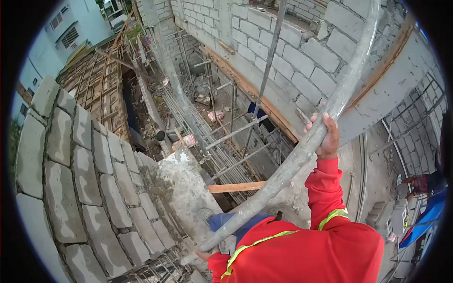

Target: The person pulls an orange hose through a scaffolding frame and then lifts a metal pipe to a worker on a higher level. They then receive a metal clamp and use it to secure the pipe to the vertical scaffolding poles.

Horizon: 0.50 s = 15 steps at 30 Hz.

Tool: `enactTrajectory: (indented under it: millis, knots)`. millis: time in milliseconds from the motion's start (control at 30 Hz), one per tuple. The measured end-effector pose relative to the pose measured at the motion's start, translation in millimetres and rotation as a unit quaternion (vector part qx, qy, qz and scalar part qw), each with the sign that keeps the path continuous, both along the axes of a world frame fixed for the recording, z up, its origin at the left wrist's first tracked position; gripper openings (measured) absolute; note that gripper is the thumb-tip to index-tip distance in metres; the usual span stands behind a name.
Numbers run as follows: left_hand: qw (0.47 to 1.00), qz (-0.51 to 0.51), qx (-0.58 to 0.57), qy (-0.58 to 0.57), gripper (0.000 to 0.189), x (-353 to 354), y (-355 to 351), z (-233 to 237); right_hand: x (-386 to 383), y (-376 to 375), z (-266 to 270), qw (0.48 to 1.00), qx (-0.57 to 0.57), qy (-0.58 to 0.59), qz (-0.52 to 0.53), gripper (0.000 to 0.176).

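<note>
A thick grey pipe (283, 172) runs diagonally from the lower middle up to the top right, across the front of my red sleeves. My right hand (326, 137) is wrapped round its upper part, arm stretched out. Low down, near the pipe's bottom end, my left hand (205, 255) is at the pipe, mostly hidden by the sleeve and the pipe; its fingers do not show clearly. A concrete ledge (186, 177) lies below the pipe, left of my body.
A block wall (96, 188) curves along the left. Another block wall (295, 59) stands ahead, with scaffold tubes (236, 132) before a deep gap holding pipes and rubble. An orange-brown board (236, 187) spans the gap. At far right, a person (420, 184) is partly visible near a blue tarp (427, 219).
</note>
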<state>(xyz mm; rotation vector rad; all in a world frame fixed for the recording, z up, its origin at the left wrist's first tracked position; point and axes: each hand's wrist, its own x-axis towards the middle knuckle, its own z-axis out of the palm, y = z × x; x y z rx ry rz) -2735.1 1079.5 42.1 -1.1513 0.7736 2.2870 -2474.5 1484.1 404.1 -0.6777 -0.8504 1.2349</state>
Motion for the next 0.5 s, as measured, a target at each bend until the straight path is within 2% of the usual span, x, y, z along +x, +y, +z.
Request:
enactTrajectory:
  millis: [67, 133, 400, 500]
  knots:
    - [0.999, -0.019, -0.028, 0.010, 0.049, -11.2, -0.4, -6.7, -11.0, -0.2, -4.4, 0.999, -0.034, -0.005, 0.039, 0.034]
    - [0.998, -0.046, -0.048, 0.016, 0.049, -18.0, 9.2, -4.6, -26.2, -1.5, -9.9, 0.997, -0.044, 0.011, 0.060, 0.030]
    - [0.994, -0.088, -0.041, 0.048, 0.048, -42.0, 40.1, 9.5, -37.1, 4.6, -53.7, 0.985, -0.109, 0.069, 0.115, 0.027]
    - [0.994, -0.087, -0.038, 0.060, 0.047, -44.9, 44.6, 16.2, -34.2, 13.7, -73.6, 0.981, -0.143, 0.055, 0.116, 0.027]
